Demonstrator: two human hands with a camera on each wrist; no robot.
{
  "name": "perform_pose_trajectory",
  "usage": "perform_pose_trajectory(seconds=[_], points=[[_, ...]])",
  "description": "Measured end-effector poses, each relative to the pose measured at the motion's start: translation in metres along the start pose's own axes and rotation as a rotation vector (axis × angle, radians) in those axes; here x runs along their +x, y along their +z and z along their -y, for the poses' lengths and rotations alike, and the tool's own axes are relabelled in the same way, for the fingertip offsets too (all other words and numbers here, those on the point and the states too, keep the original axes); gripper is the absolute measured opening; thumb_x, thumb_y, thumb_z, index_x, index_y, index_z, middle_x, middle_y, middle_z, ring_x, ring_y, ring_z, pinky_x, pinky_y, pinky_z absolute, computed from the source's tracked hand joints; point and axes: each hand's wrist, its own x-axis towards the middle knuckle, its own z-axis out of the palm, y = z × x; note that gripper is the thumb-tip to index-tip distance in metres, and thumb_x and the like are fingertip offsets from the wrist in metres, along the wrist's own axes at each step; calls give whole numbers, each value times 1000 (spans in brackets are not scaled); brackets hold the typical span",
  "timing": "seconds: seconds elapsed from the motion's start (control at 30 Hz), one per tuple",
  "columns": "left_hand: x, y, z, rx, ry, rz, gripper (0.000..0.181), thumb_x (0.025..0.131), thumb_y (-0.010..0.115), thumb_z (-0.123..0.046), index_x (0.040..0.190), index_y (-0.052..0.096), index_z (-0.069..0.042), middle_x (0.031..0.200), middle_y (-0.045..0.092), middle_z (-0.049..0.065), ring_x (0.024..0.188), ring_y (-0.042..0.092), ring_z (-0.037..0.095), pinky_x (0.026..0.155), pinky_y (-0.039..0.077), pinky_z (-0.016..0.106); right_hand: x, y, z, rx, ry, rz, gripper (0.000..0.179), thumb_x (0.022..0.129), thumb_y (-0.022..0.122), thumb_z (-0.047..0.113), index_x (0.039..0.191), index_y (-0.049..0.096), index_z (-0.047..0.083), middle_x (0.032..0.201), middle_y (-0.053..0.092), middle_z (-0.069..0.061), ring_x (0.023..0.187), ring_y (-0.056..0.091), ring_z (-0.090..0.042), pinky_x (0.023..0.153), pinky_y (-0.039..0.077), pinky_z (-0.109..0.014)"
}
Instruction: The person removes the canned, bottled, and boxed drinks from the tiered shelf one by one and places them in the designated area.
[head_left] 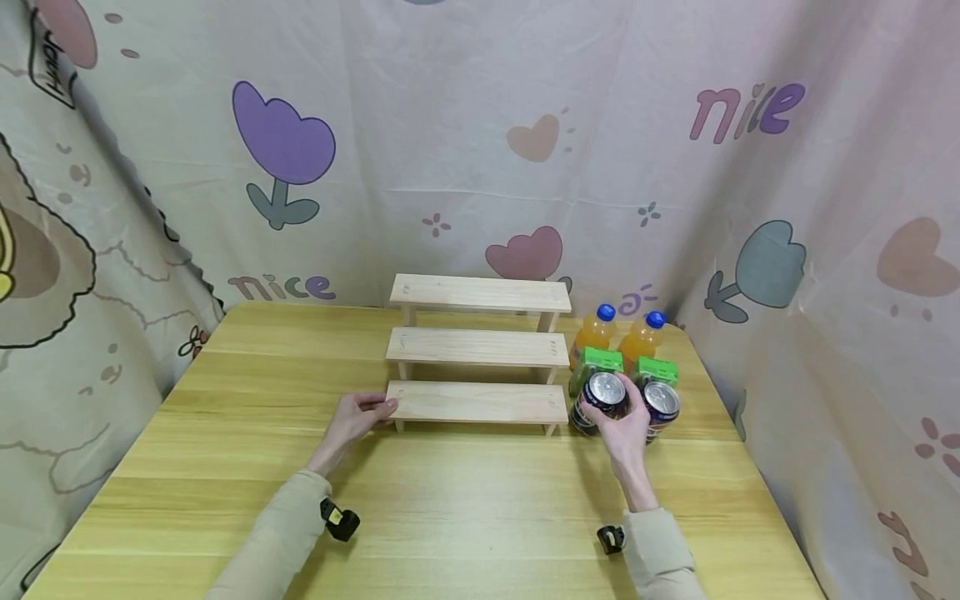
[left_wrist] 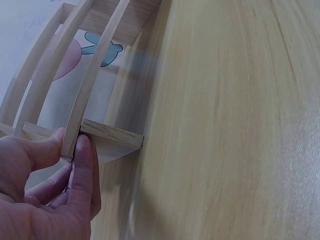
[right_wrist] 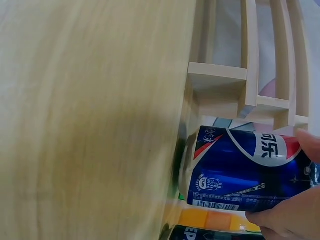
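A three-step wooden shelf (head_left: 480, 402) stands at the middle of the table. My left hand (head_left: 351, 427) pinches the left end of its lowest board, thumb (left_wrist: 46, 151) on top and fingers underneath. At the shelf's right side, my right hand (head_left: 627, 427) grips a blue cola can (right_wrist: 240, 167) near its top. Whether that can's base touches the table I cannot tell. A second cola can (head_left: 662, 402) stands just right of the hand; a strip of it shows at the bottom of the right wrist view.
Behind the cans are two green-topped packs (head_left: 602, 359), partly hidden. Farther back stand two orange drink bottles (head_left: 595, 331) with blue caps. A patterned curtain (head_left: 450, 125) hangs behind and on both sides of the wooden table (head_left: 480, 517).
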Motion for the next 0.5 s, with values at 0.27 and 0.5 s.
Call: perform_pose_trajectory(seconds=[0.27,0.5], points=[[1,0,0,-12,12,9,44,97,64,-4,127,50,25,92,74,6,74,69,4,75,61,20,1,1,-3,-19,-5,6,78,77,76,-13,147,45,1,148,51,-24,137,46,-34,112,40,-27],[0,-2,2,10,9,5,44,97,63,-4,128,50,24,93,74,6,73,69,2,77,62,21,1,4,0,-90,-86,-7,77,76,75,-12,146,42,-3,149,48,-28,140,44,-40,122,32,-51]])
